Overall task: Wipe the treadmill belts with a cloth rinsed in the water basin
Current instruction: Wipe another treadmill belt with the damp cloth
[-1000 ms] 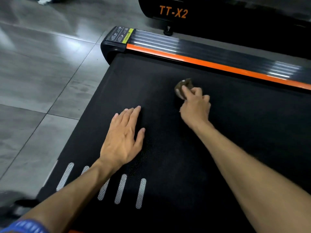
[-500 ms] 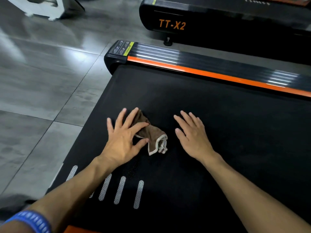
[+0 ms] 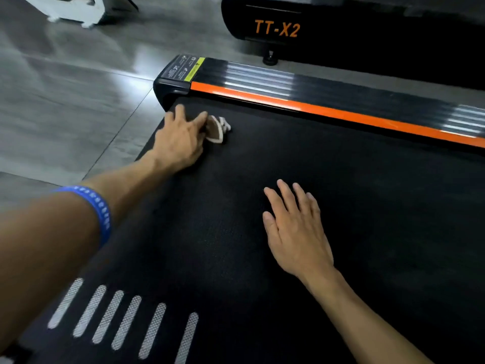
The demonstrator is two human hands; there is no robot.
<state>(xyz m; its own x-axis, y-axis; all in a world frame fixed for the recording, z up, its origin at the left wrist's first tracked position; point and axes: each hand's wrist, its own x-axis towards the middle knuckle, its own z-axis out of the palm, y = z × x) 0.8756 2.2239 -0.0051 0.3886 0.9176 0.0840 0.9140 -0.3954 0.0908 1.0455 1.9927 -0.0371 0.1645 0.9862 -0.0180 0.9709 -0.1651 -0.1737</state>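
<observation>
The black treadmill belt [image 3: 341, 206] fills most of the view. A small brown cloth with a pale edge [image 3: 217, 130] lies bunched on the belt near its far left corner. My left hand [image 3: 181, 139] is stretched out over the cloth and presses it onto the belt with extended fingers; part of the cloth is hidden under them. My right hand [image 3: 295, 227] lies flat on the belt nearer to me, fingers straight, holding nothing. No water basin is in view.
An orange and black side rail [image 3: 315, 101] runs along the belt's far edge. Behind it stands a second treadmill marked TT-X2 [image 3: 277, 28]. Grey tiled floor [image 3: 65, 101] lies to the left, with a white machine base [image 3: 76, 9] at the top left.
The cloth passed from my right hand to my left. My left hand has since pushed it away towards the belt's far left corner, while my right hand stays flat on the belt.
</observation>
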